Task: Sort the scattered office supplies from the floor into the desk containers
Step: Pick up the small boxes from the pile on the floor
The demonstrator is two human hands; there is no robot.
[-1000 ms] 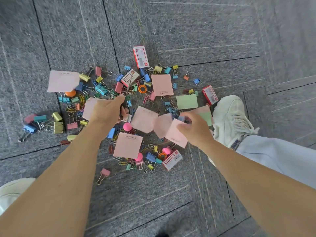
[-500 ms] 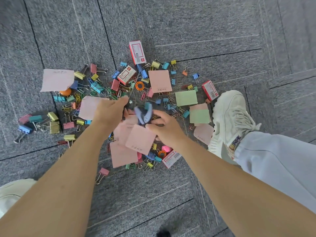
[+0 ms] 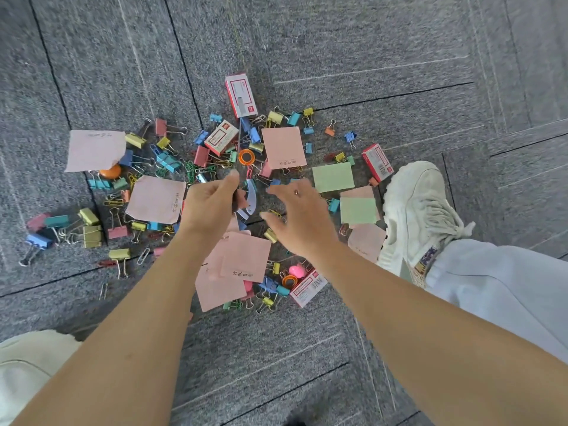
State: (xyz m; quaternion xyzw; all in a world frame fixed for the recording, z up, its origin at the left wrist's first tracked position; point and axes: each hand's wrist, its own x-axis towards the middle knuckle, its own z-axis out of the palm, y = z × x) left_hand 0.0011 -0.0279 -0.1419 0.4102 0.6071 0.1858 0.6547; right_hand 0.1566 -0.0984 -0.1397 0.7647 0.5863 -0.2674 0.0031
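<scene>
Left hand (image 3: 212, 207) grip pinched shut on pink sticky notes (image 3: 241, 261) at frame centre; right hand (image 3: 299, 215) open, empty — loose sheets may slip, scatter.

Under you lies a floor (image 3: 307, 41) of rough, matt grey carpet tiles. The pink notes (image 3: 284, 146) and green notes (image 3: 333, 177) are thin matt paper, some curled. Binder clips (image 3: 167, 161) look like painted metal with shiny wire handles. The staple boxes (image 3: 241, 95) are smooth printed card. Your shoe (image 3: 415, 210) is off-white woven cloth with cloth laces.
</scene>
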